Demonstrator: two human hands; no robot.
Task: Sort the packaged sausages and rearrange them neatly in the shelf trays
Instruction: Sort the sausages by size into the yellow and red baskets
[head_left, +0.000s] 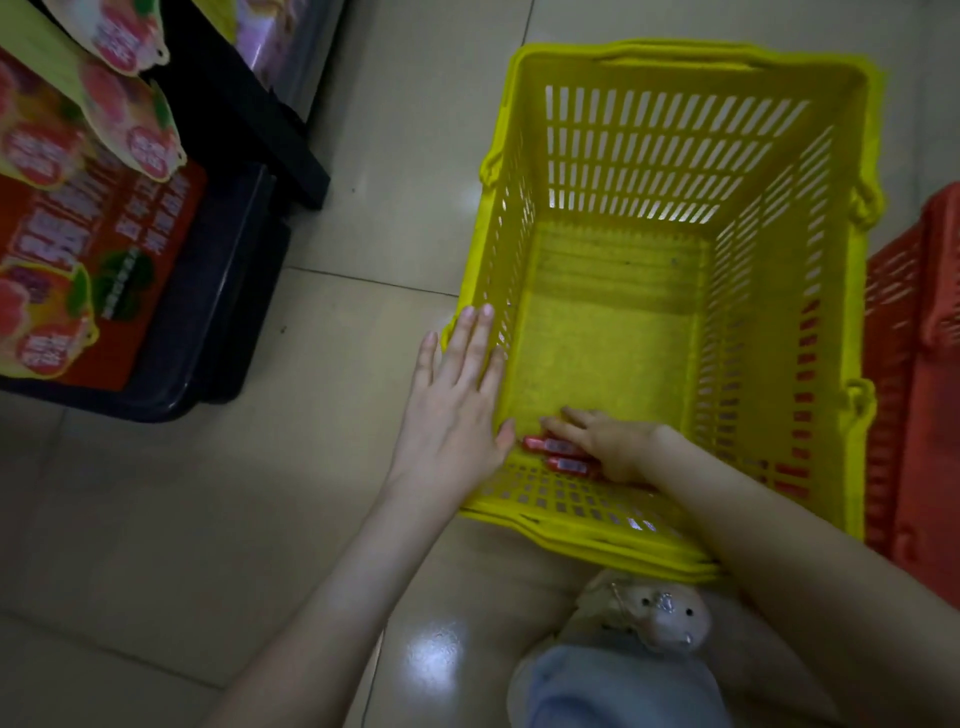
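A yellow slotted plastic basket (675, 67) stands on the tiled floor. At its near left corner lie two red packaged sausages (558, 454). My right hand (608, 441) reaches down inside the basket and lies over the sausages, fingers spread on them; whether it grips them I cannot tell. My left hand (457, 400) rests flat with straight fingers against the outside of the basket's left wall and rim. The rest of the basket floor holds nothing.
A red basket (914, 364) stands right against the yellow one. At the left is a dark shelf base (218, 312) with red and yellow snack packs (62, 260). A shoe (649, 613) and a knee in pale trousers are just below the basket.
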